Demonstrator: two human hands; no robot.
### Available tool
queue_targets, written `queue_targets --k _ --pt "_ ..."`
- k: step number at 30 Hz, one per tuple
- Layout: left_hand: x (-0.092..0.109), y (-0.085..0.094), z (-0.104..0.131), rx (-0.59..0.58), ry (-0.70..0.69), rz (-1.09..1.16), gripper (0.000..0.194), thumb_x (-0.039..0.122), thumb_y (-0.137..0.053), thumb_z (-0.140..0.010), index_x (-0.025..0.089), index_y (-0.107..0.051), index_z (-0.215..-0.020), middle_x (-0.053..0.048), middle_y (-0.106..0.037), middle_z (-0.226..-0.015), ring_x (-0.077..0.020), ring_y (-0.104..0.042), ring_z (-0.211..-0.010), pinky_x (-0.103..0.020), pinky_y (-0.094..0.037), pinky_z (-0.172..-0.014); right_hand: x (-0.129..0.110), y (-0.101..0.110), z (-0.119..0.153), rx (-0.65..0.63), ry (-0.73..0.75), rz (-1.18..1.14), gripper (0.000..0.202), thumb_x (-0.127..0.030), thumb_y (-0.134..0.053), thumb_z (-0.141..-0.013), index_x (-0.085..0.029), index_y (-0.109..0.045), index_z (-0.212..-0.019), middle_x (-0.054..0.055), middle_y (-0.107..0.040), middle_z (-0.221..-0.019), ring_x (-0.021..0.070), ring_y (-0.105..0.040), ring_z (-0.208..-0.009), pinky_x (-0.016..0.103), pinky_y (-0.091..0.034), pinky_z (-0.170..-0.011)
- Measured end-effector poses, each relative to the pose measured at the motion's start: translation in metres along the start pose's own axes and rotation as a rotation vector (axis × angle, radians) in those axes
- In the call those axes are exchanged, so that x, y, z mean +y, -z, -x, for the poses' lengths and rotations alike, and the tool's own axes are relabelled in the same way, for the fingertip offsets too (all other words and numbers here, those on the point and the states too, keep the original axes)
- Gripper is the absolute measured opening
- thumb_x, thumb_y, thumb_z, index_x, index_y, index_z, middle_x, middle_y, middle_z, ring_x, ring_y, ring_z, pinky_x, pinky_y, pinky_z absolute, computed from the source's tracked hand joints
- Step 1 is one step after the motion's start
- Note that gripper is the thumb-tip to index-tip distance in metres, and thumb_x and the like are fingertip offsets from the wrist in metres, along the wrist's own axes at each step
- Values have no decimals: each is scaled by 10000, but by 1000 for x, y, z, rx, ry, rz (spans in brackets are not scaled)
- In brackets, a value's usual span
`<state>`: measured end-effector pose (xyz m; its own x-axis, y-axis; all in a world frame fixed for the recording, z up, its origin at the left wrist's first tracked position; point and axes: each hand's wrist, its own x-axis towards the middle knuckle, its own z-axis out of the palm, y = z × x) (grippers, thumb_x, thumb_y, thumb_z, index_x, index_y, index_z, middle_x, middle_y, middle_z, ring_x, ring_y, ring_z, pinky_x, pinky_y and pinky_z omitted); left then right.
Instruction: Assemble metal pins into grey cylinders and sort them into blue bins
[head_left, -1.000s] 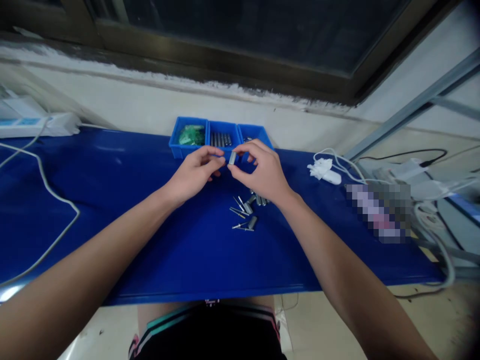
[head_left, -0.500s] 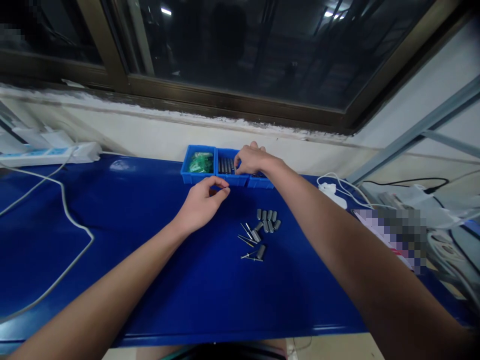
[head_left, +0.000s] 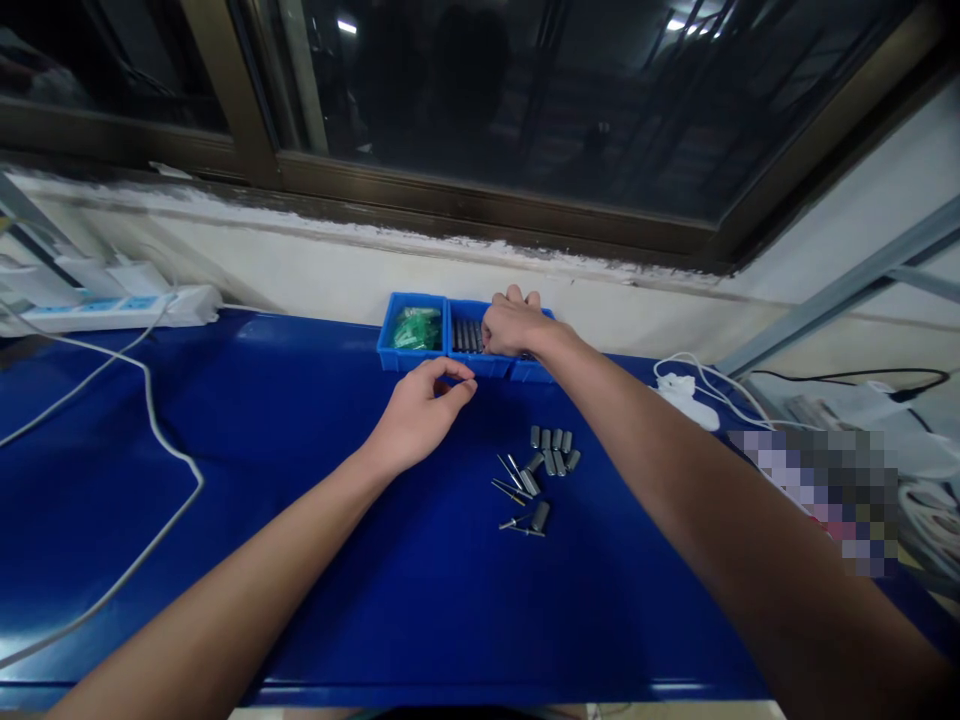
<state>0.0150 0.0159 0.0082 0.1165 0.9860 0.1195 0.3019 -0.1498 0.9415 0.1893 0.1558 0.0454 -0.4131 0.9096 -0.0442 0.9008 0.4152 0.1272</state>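
Note:
My right hand [head_left: 514, 322] reaches into the middle blue bin [head_left: 480, 366], its fingers bent down and closed at the end of a row of grey metal pieces [head_left: 468, 337]. What its fingertips grip is hidden. In front of the bins hovers my left hand [head_left: 424, 405], thumb and forefinger brought together in a pinch; anything between them is too small to make out. Several long metal nuts [head_left: 556, 440] lie grouped on the table below my right forearm. Thin pop rivets [head_left: 510, 490] lie to their left, with a few nuts among them.
The left blue bin [head_left: 384, 352] holds green-looking bagged pieces [head_left: 417, 329]. A third blue bin [head_left: 531, 372] is partly behind my right wrist. A power strip [head_left: 180, 305] and white cable [head_left: 176, 455] are left on the blue table [head_left: 360, 600]; a white adapter [head_left: 686, 400] lies right.
The whole view has shifted, so everything sits slightly more to the right and lower. My right hand stays at the middle bin, its fingers lower by the row; my left hand keeps its pinch.

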Motion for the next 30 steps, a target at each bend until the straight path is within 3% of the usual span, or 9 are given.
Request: queue_targets --k 6,8,10,13,16,20,24,30 --pt "1 -1 1 -7 4 6 111 309 -704 -944 216 -755 -976 -34 -734 -943 -208 -661 -847 -373 -508 -808 -8 15 8 -45 -58 -36 59 -156 -815 -773 -163 -758 -758 216 -651 -1181 498 -471 -1314 683 -409 -1024" --pt "1 -1 1 -12 -1 7 106 306 -700 -946 217 -750 -972 -31 -734 -929 -208 -661 -843 -375 -511 -810 -8 24 19 62 -58 -115 67 -237 -809 -834 -174 -786 -825 208 -653 -1193 496 -469 -1333 674 -412 -1039" --pt "1 -1 1 -17 -12 17 101 299 -694 -948 214 -744 -968 -29 -738 -926 -204 -663 -835 -373 -515 -810 -7 30 37 252 -5 -265 110 -290 -752 -903 -192 -799 -915 179 -670 -1169 437 -537 -1282 609 -444 -1035" --pt "0 -1 1 -6 -31 49 108 297 -697 -941 207 -742 -981 -35 -757 -973 -198 -666 -836 -370 -517 -820 -4 28 80 413 91 -548 111 -276 -688 -933 -218 -768 -883 85 -713 -976 256 -656 -918 439 -515 -870" --pt "1 -1 0 23 -45 59 105 285 -702 -927 205 -746 -979 -35 -768 -995 -196 -666 -852 -365 -512 -837 1 13 127 290 67 -691 118 -309 -697 -925 -249 -764 -849 28 -707 -812 199 -603 -719 391 -496 -714" --pt "0 -1 0 32 -34 47 105 286 -695 -929 197 -747 -950 -21 -760 -950 -176 -644 -819 -336 -488 -803 14 -13 165 153 23 -675 166 -396 -719 -916 -246 -791 -919 55 -739 -974 211 -645 -829 400 -504 -762" --pt "-4 0 -2 25 -6 46 149 326 -695 -925 194 -753 -963 -29 -748 -940 -171 -621 -788 -315 -461 -722 22 -25 171 -26 -16 -576 326 -521 -763 -870 -245 -804 -1037 87 -729 -1113 268 -684 -997 439 -537 -862" --pt "-10 3 -4 9 -50 28 197 373 -697 -894 202 -755 -974 -43 -742 -984 -192 -635 -855 -335 -462 -765 26 -28 170 -47 -31 -541 341 -534 -779 -835 -249 -816 -1019 88 -715 -1123 266 -691 -988 451 -550 -855"
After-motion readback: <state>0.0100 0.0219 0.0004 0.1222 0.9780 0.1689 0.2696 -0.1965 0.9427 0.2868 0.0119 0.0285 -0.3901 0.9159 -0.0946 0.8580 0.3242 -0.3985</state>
